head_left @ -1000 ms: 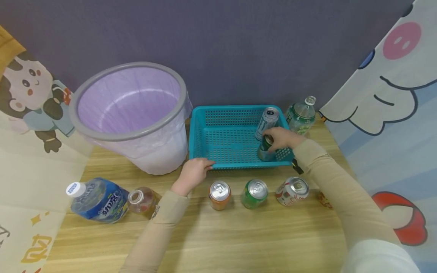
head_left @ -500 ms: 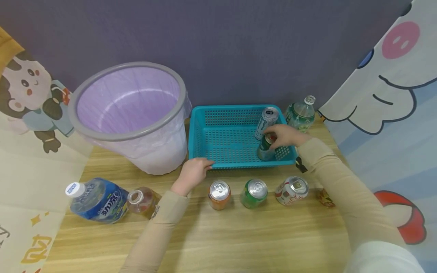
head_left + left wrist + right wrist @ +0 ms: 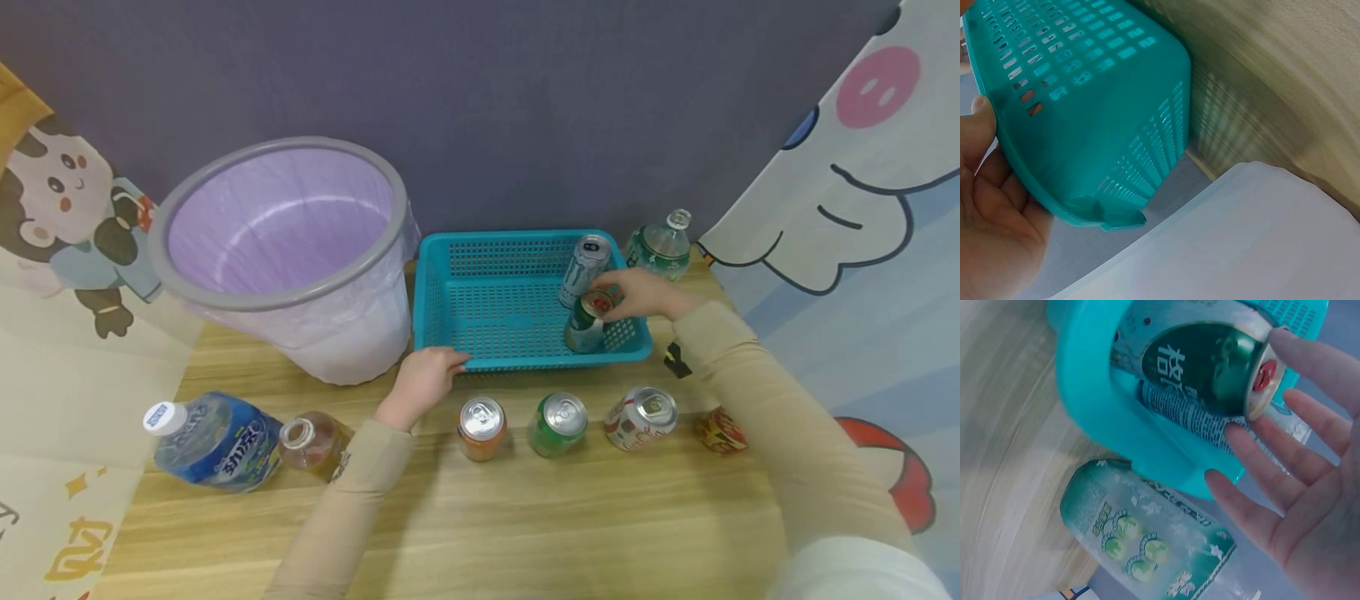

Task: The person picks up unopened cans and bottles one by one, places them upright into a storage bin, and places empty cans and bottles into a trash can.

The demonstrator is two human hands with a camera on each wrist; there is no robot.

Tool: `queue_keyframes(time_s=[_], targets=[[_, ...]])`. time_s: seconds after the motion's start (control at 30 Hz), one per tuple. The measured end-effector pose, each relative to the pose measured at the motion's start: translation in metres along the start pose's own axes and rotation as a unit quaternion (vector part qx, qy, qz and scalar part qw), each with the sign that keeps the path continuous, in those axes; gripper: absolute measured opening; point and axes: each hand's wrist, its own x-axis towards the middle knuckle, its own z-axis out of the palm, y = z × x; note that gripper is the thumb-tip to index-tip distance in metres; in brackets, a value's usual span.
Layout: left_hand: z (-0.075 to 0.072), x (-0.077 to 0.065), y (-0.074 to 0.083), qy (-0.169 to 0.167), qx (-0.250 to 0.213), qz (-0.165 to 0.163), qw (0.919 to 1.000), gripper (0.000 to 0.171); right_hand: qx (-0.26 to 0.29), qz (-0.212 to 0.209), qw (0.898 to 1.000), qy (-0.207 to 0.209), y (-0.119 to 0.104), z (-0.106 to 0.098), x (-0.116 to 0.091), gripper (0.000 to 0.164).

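The right hand [image 3: 637, 293], fingers spread near the top of a green can [image 3: 582, 335] in the turquoise basket [image 3: 525, 364] the left hand [image 3: 427, 379] pinches, appears at the release step, careful withdrawal likely next.

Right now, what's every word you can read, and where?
"格" on the silver-green can; next character blurred.
"Cola" on the white can.
"劲凉", probably, on the blue bottle.
"财" on the wall.
Too small or blurred: white cap, clear bottle, brown bottle, grey can, red can.
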Motion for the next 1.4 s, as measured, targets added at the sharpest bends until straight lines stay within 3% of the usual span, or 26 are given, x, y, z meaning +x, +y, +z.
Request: queue_keyframes(time_s=[0.47, 0.77, 0.87, 1.0, 1.4], targets=[[-0.001, 0.002, 0.001, -0.012, -0.007, -0.014, 0.9998, 0.020, 0.017, -0.005, 1.000, 0.018, 0.006, -0.005, -0.029, 0.045], [-0.002, 0.002, 0.000, -0.019, -0.002, -0.025, 0.9995, 0.020, 0.035, 0.027, 0.999, 0.012, 0.017, -0.006, -0.051, 0.048], [-0.003, 0.003, 0.000, -0.025, -0.004, -0.023, 0.9994, 0.020, 0.044, 0.011, 0.999, 0.016, 0.018, -0.007, -0.059, 0.046], [-0.004, 0.004, 0.001, -0.034, -0.006, -0.023, 0.9991, 0.020, 0.043, -0.007, 0.999, 0.021, 0.018, -0.009, -0.069, 0.040], [-0.009, 0.005, 0.005, -0.062, -0.006, -0.041, 0.9972, 0.022, 0.004, 0.003, 1.000, 0.020, 0.023, -0.010, -0.097, 0.036]])
